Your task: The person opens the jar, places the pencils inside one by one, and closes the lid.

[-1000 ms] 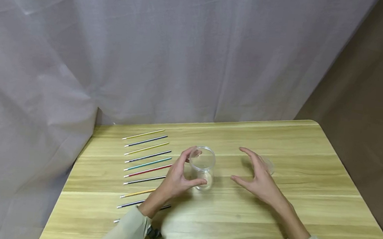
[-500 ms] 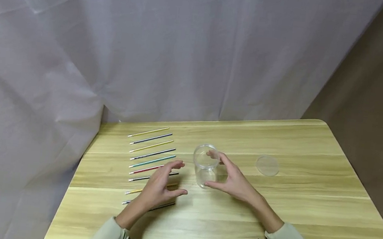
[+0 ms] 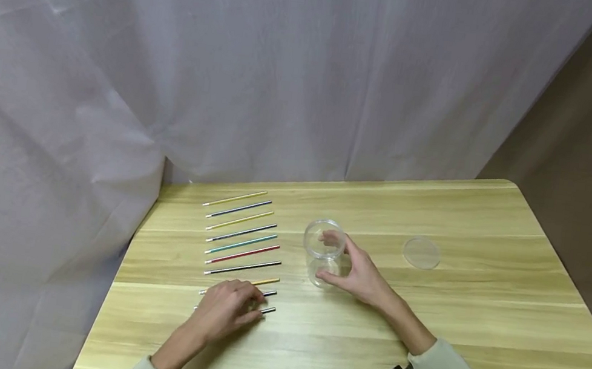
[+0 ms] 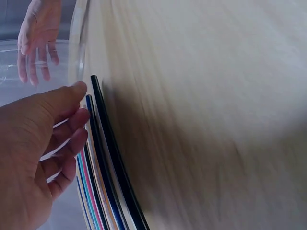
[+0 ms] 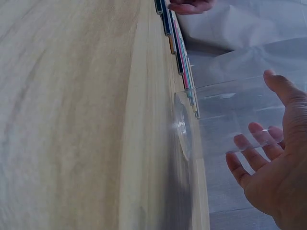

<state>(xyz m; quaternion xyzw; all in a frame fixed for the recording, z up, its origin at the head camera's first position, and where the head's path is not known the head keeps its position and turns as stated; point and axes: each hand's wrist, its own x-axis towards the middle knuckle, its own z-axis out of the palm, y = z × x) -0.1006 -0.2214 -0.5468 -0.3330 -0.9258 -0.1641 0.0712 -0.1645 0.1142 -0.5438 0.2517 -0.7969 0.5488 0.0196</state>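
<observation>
Clear cup (image 3: 315, 256) stood upright, rim up, its base seemingly on the table (image 3: 474, 351), w/ R hand (image 3: 361, 277) wrapped round its right side, thumb on the near wall, fingers behind. L hand (image 3: 227, 307) hung low over the near end of the row of pencils (image 3: 242, 254): fingers loosely bent, thumb close to index, nothing visibly pinched; couldn't tell if it touched wood. Key relation: nearest dark pencil (image 3: 269, 310) lay under/just beside L hand's fingertips, long axis approx left-to-right, slanting slightly away, its right tip poking out past the thumb on the cup's side. L hand was nearer to it by far; cup sat beyond, far & right of that tip. Remaining pencils ran roughly parallel, further off. Clear disc (image 3: 422, 252) lay flat right of R hand, well apart.
</observation>
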